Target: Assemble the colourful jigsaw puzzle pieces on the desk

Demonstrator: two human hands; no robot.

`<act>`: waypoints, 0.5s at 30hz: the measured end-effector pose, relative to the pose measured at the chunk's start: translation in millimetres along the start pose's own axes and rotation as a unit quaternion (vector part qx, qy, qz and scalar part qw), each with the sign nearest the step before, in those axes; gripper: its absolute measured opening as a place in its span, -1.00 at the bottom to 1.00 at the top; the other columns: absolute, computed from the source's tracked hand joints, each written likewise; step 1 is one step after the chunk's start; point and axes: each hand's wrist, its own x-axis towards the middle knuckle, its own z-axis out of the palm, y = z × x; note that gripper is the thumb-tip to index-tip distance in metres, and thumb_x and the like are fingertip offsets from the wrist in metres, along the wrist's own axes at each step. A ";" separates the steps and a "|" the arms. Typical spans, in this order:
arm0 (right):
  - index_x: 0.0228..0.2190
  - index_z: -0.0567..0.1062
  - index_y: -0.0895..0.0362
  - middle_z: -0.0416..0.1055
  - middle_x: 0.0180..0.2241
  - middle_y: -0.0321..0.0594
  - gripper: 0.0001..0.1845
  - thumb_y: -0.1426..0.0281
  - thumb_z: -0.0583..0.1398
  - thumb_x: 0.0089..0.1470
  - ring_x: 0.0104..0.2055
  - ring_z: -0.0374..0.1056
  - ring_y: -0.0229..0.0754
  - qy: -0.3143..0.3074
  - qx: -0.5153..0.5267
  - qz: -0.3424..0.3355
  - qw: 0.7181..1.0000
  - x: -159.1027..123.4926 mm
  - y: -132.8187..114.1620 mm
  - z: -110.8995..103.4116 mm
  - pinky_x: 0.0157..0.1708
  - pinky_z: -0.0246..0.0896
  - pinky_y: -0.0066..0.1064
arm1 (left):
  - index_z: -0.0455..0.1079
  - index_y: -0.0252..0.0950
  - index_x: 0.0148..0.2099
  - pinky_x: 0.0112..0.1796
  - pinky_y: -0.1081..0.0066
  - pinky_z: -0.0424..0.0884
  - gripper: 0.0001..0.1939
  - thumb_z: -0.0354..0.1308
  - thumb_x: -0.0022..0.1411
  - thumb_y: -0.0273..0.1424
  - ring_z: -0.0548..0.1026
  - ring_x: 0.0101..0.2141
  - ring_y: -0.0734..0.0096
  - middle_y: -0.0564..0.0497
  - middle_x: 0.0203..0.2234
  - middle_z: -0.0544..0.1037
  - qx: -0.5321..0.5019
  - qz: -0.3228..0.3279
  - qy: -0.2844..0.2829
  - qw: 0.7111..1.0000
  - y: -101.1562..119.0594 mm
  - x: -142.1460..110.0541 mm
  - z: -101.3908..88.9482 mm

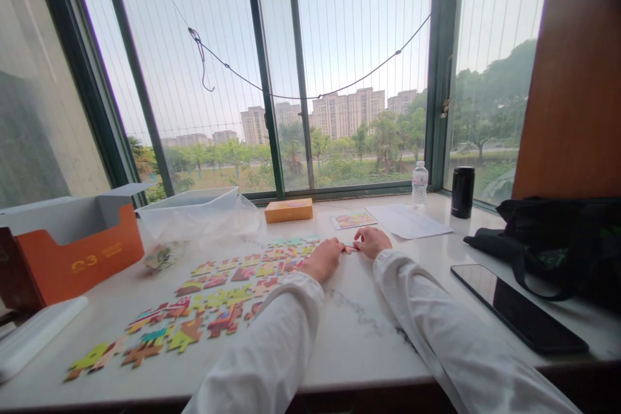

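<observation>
Pinching a small pinkish puzzle piece (350, 249) between the left hand (324, 260) and the right hand (372, 242), with fingers bent and drawn narrow, over the white surface (354, 343), just on the near side of the picture card (353, 218). Showing rows of puzzle clusters (223, 297) to the near left of the card, with an orange box (289, 210) left of it, printed paper (410, 220) just right, and a phone (519, 308) nearer, farther right.

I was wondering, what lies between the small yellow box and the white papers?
A picture card lies on the table between the yellow box and the papers, as the head view shows.
</observation>
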 end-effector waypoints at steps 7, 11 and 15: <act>-0.28 0.58 0.01 0.52 -0.31 -0.30 -0.81 0.30 0.29 -0.02 -0.24 0.38 -0.19 0.000 0.022 -0.020 1.000 0.1 -1.9 0.4 -0.30 0.10 -0.42 | 0.49 -0.28 0.02 0.02 0.33 0.38 -0.56 -0.08 0.22 -0.65 0.46 -0.07 0.26 -0.13 -0.09 0.52 0.034 0.013 -0.002 0.999 -1.7 1.8 0.9; -0.24 0.54 0.02 0.50 -0.33 -0.28 -0.80 0.24 0.21 0.09 -0.28 0.37 -0.20 0.048 0.029 -0.030 0.998 0.1 -3.5 0.9 -0.31 0.08 -0.41 | 0.38 -0.30 0.16 0.05 0.33 0.36 -0.49 -0.07 0.22 -0.66 0.42 0.01 0.26 -0.14 -0.02 0.52 0.047 0.002 0.050 0.998 -5.6 -2.7 -20.2; -0.26 0.53 0.03 0.49 -0.36 -0.28 -0.80 0.22 0.19 0.12 -0.31 0.36 -0.20 0.055 0.023 -0.041 0.997 -0.4 -5.1 3.7 -0.32 0.06 -0.40 | 0.45 -0.20 0.09 -0.02 0.38 0.39 -0.58 -0.09 0.32 -0.55 0.50 -0.05 0.33 -0.04 -0.06 0.58 0.027 -0.042 0.090 0.995 -26.7 -14.9 -65.7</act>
